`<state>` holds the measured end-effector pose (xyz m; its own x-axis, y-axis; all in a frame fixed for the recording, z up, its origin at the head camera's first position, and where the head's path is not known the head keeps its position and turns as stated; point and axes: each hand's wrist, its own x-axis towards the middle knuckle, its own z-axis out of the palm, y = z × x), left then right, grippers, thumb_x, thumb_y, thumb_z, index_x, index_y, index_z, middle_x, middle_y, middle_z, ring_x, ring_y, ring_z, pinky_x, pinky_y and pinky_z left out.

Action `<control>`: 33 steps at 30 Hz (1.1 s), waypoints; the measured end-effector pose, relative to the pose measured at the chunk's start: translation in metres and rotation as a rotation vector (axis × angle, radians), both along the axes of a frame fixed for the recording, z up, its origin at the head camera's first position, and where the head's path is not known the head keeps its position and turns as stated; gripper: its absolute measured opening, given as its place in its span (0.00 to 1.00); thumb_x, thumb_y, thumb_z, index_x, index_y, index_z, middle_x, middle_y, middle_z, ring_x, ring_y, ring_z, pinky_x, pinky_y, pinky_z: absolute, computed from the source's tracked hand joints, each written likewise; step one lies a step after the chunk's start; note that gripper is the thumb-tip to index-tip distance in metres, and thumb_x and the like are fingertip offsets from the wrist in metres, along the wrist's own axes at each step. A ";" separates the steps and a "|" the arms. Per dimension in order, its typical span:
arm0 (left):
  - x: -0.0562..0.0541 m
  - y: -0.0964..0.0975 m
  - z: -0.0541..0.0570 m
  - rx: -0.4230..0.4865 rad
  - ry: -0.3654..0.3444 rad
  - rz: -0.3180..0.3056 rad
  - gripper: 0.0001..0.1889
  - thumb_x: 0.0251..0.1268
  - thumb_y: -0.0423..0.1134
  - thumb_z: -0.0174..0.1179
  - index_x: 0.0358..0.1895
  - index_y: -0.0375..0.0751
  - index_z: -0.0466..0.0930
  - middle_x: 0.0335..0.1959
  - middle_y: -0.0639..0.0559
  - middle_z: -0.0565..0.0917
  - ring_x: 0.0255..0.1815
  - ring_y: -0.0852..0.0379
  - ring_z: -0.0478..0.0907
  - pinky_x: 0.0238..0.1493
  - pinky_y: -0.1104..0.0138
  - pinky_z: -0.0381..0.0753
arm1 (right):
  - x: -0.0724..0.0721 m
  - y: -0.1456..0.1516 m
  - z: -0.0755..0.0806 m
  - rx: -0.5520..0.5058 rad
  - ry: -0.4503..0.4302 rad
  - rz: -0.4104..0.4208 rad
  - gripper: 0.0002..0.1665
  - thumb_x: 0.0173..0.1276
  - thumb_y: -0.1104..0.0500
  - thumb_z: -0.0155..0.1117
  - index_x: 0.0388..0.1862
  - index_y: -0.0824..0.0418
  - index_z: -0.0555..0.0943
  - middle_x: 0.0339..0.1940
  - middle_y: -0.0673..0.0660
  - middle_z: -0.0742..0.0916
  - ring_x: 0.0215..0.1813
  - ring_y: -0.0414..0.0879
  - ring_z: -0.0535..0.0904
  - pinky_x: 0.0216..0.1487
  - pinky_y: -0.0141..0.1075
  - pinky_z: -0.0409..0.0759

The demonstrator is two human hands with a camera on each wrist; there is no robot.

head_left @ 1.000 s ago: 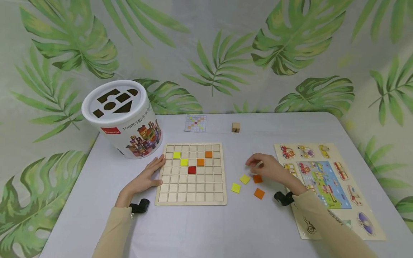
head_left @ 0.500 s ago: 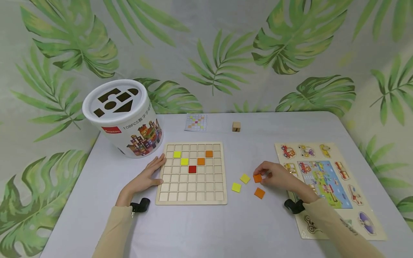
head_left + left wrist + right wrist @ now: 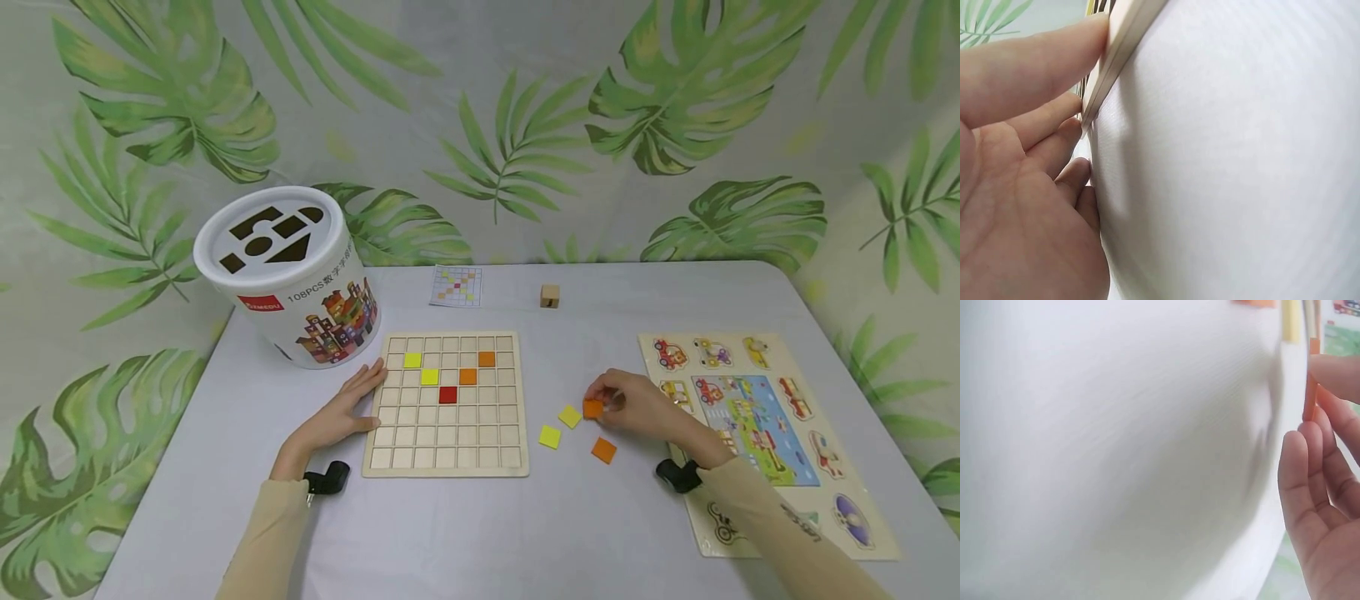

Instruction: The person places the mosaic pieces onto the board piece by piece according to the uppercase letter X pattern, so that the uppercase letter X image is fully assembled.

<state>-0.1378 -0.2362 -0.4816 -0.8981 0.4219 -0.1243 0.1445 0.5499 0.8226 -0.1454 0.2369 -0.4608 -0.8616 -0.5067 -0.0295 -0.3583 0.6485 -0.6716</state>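
My right hand (image 3: 633, 407) pinches an orange square tile (image 3: 592, 409) between thumb and fingers, right of the wooden grid board. In the right wrist view the orange tile (image 3: 1312, 387) shows edge-on at the fingertips. My left hand (image 3: 333, 417) rests at the left edge of the grid board (image 3: 446, 458), fingertips and thumb touching its side. In the left wrist view the fingers (image 3: 1041, 75) lie along the board's edge (image 3: 1116, 62). Set in the board's cells are two yellow tiles (image 3: 430, 377), two orange tiles (image 3: 468, 377) and a red tile (image 3: 447, 395).
Loose on the table near my right hand lie two yellow tiles (image 3: 550, 437) and another orange tile (image 3: 603, 450). A picture puzzle board (image 3: 757, 517) lies under my right forearm. Behind stand a white bucket (image 3: 315, 308), a pattern card (image 3: 456, 287) and a small wooden cube (image 3: 550, 296).
My right hand has come down onto an orange tile, gripped it and shifted it slightly left. The left hand stays at the board.
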 end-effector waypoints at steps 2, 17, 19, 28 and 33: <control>0.000 0.000 0.000 -0.002 0.000 0.002 0.40 0.54 0.25 0.61 0.73 0.30 0.54 0.77 0.44 0.45 0.76 0.41 0.31 0.70 0.42 0.32 | -0.001 -0.007 0.004 -0.024 0.005 -0.001 0.15 0.53 0.71 0.68 0.40 0.61 0.82 0.34 0.49 0.80 0.38 0.45 0.75 0.40 0.35 0.80; 0.000 0.000 0.000 -0.001 -0.002 0.002 0.40 0.54 0.25 0.61 0.73 0.31 0.54 0.77 0.44 0.45 0.76 0.41 0.32 0.70 0.42 0.33 | -0.008 -0.123 0.014 -0.131 -0.048 0.168 0.14 0.55 0.68 0.70 0.42 0.61 0.82 0.38 0.49 0.81 0.38 0.45 0.75 0.41 0.33 0.79; 0.000 0.000 0.000 0.000 -0.003 0.004 0.40 0.54 0.25 0.61 0.73 0.31 0.54 0.77 0.44 0.45 0.76 0.41 0.32 0.70 0.42 0.33 | -0.010 -0.142 0.013 -0.131 -0.048 0.197 0.13 0.56 0.67 0.70 0.41 0.61 0.82 0.38 0.49 0.82 0.39 0.44 0.75 0.41 0.32 0.79; -0.001 0.000 -0.001 -0.015 -0.009 0.001 0.40 0.56 0.26 0.60 0.73 0.32 0.54 0.78 0.45 0.45 0.76 0.42 0.31 0.71 0.42 0.33 | -0.010 -0.206 0.008 -0.107 -0.028 0.265 0.12 0.57 0.69 0.68 0.41 0.63 0.82 0.35 0.51 0.80 0.36 0.44 0.75 0.38 0.28 0.75; -0.001 0.000 0.000 -0.025 -0.015 0.001 0.40 0.56 0.26 0.60 0.74 0.33 0.53 0.78 0.46 0.44 0.76 0.44 0.31 0.71 0.43 0.34 | -0.011 -0.221 0.005 -0.039 -0.013 0.239 0.10 0.58 0.68 0.68 0.41 0.62 0.82 0.35 0.50 0.80 0.37 0.42 0.74 0.40 0.27 0.74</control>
<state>-0.1390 -0.2364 -0.4816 -0.8965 0.4174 -0.1484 0.1316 0.5708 0.8105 -0.1560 0.0157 -0.4560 -0.7171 -0.6968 -0.0164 -0.4894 0.5201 -0.7000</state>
